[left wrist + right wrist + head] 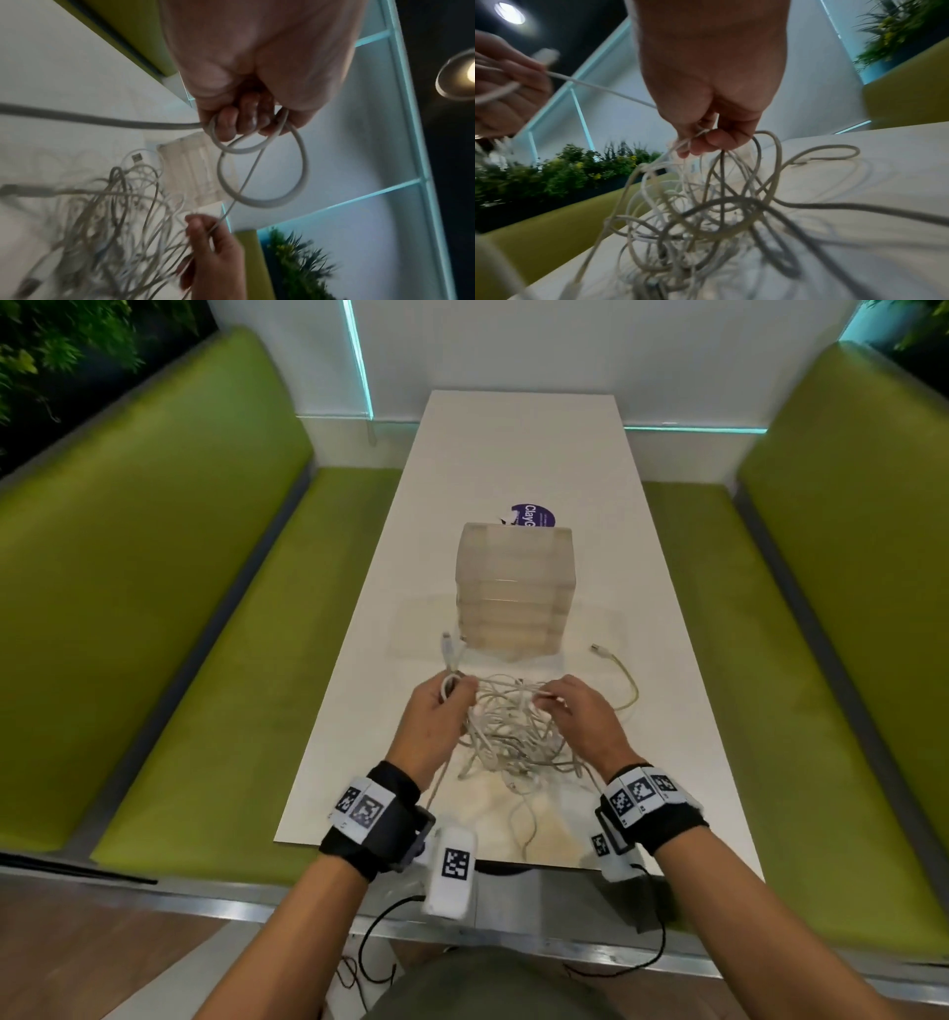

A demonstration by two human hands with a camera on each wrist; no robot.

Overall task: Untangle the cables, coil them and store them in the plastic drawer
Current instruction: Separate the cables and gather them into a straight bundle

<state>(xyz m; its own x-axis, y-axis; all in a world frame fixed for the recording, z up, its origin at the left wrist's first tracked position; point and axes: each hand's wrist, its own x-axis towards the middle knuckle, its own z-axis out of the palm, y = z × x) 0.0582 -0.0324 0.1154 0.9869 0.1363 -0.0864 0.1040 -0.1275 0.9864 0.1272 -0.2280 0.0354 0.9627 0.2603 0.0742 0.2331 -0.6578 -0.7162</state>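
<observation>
Head view shows the tangle of white cables (pixel 513 737) heaped on the white table (pixel 667 557), just in front of the translucent plastic drawer unit (pixel 513 588). His left hand (pixel 436 716) grips a small coiled loop (pixel 262 168) of one cable, fingers curled round it. His right hand (pixel 580 716) pinches a thin strand (pixel 241 182) stretched between both hands, lifting part of the tangle. Green benches (pixel 179 608) flank the table.
</observation>
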